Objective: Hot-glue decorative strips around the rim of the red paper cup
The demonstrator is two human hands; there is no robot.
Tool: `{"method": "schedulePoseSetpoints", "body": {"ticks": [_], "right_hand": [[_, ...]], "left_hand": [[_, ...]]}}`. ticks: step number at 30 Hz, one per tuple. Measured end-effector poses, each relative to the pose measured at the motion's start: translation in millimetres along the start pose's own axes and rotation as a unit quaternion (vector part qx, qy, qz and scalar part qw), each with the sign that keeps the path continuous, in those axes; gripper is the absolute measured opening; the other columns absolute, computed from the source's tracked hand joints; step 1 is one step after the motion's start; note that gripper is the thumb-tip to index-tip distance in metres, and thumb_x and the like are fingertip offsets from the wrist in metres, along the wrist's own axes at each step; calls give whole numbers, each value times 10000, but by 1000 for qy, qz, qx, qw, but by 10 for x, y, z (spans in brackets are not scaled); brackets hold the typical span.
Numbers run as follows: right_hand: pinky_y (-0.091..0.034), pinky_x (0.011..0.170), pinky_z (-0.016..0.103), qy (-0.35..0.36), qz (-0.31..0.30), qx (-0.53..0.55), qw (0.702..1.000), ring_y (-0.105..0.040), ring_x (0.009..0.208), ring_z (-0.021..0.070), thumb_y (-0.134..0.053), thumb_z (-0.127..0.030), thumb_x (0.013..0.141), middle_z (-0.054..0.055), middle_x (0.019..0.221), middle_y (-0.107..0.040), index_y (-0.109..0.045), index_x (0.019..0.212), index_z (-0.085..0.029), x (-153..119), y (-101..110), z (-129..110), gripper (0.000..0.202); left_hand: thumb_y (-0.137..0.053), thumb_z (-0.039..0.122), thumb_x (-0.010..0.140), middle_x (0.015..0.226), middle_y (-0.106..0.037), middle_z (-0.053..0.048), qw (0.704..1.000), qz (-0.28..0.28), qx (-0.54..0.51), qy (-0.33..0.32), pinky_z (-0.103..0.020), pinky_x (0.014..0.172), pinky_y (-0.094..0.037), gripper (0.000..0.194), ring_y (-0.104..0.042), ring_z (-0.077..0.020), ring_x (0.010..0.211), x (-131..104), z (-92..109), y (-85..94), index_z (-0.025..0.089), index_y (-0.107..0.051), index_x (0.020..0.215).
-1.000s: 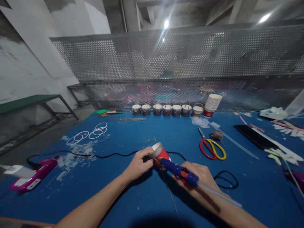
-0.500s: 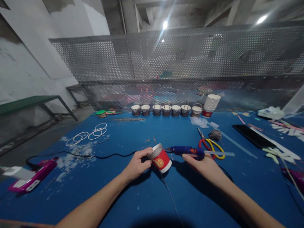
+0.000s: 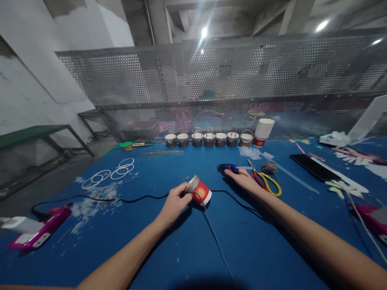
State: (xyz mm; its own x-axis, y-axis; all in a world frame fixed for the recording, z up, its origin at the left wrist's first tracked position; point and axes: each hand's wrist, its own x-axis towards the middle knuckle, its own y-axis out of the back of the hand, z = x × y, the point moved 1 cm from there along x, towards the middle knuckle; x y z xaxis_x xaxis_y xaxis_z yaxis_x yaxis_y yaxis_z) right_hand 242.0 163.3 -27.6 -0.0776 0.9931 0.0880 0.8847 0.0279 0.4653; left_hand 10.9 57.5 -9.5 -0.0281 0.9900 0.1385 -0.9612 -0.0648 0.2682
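Note:
Tilted on its side, a red paper cup (image 3: 202,194) is gripped at its rim end by my left hand (image 3: 174,202). Grey cord (image 3: 192,185) is wound round that end, and a loose strand (image 3: 215,237) trails from the cup toward me. Farther out to the right, my right hand (image 3: 241,178) is closed round a blue glue gun (image 3: 227,167), with a clear glue stick showing at its back. The gun is close to the table surface; I cannot tell whether it touches. Scissors with red and yellow handles (image 3: 273,184) lie just right of that hand.
Several cord-wrapped cups (image 3: 209,140) line the back beside a stack of paper cups (image 3: 263,131). A ball of grey yarn (image 3: 269,167) and a black phone (image 3: 314,167) lie right. White rings (image 3: 96,178) and a magenta power strip (image 3: 42,229) are left. A black cable (image 3: 142,198) crosses the table.
My right hand has carried the glue gun away from the cup, farther back on the table. My left hand still holds the cup, now turned slightly. The view has shifted a little.

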Motion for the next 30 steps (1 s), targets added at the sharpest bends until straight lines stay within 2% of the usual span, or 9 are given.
{"method": "schedulePoseSetpoints", "body": {"ticks": [6,11,14,16,18,21,24,26,30], "right_hand": [[-457,701,349,-20,35,-3,999,-611,777,253,-654,-422,638,68,744,-661,-648,753,-193,-120,138,123,257],[-437,675,342,-22,150,16,988,-542,704,204,-638,-444,614,23,747,-560,-520,752,-222,-442,360,30,287],[-425,604,289,-5,28,127,992,-518,628,157,-627,-413,662,-20,682,-539,-522,794,-222,-648,199,-188,255],[-412,571,261,-55,-81,195,976,-514,584,132,-651,-315,670,-39,641,-546,-531,825,-212,-749,-42,-334,221],[-414,569,234,-124,-139,254,949,-524,581,110,-679,-183,650,-44,643,-571,-538,860,-195,-813,-311,-447,254],[-464,628,216,-197,-154,404,880,-566,634,88,-665,-92,649,-29,713,-599,-539,826,-174,-855,-617,-547,232],[-509,633,236,-222,-186,505,813,-598,640,97,-630,-99,697,-13,708,-598,-547,795,-159,-869,-717,-563,142],[-482,533,214,-230,-196,496,814,-592,582,99,-602,-109,731,-16,670,-585,-540,797,-157,-869,-699,-528,102],[-267,365,168,-257,-191,434,842,-449,407,67,-561,-128,787,-73,520,-478,-485,756,-182,-847,-648,-412,98]], "left_hand": [[-535,208,660,673,-553,7,1000,19,-6,-5,-253,633,-376,90,-485,-148,663,-11,-19,-17,166,-615,663],[-517,191,706,696,-572,0,998,32,30,-50,-251,630,-396,101,-510,-147,669,-35,6,-46,176,-612,675],[-502,185,746,707,-590,-6,989,32,97,-110,-257,634,-414,122,-523,-149,667,-55,7,-60,179,-605,680],[-502,176,772,708,-600,-11,971,45,163,-168,-264,644,-427,128,-532,-155,679,-68,1,-63,182,-598,687],[-508,155,795,703,-603,-13,941,67,228,-242,-270,657,-436,127,-536,-161,694,-78,-6,-58,184,-597,708],[-523,110,814,729,-608,-20,886,91,300,-341,-272,667,-445,116,-534,-159,708,-88,-17,-49,181,-606,774],[-528,84,825,751,-605,-26,860,88,332,-378,-268,661,-449,121,-536,-156,715,-89,-25,-48,177,-605,816],[-529,87,830,755,-605,-24,860,80,336,-376,-267,656,-451,121,-542,-157,720,-87,-31,-51,181,-605,825],[-535,121,831,770,-617,-25,879,63,331,-337,-273,657,-453,101,-552,-165,731,-77,-57,-49,189,-608,815]]}}
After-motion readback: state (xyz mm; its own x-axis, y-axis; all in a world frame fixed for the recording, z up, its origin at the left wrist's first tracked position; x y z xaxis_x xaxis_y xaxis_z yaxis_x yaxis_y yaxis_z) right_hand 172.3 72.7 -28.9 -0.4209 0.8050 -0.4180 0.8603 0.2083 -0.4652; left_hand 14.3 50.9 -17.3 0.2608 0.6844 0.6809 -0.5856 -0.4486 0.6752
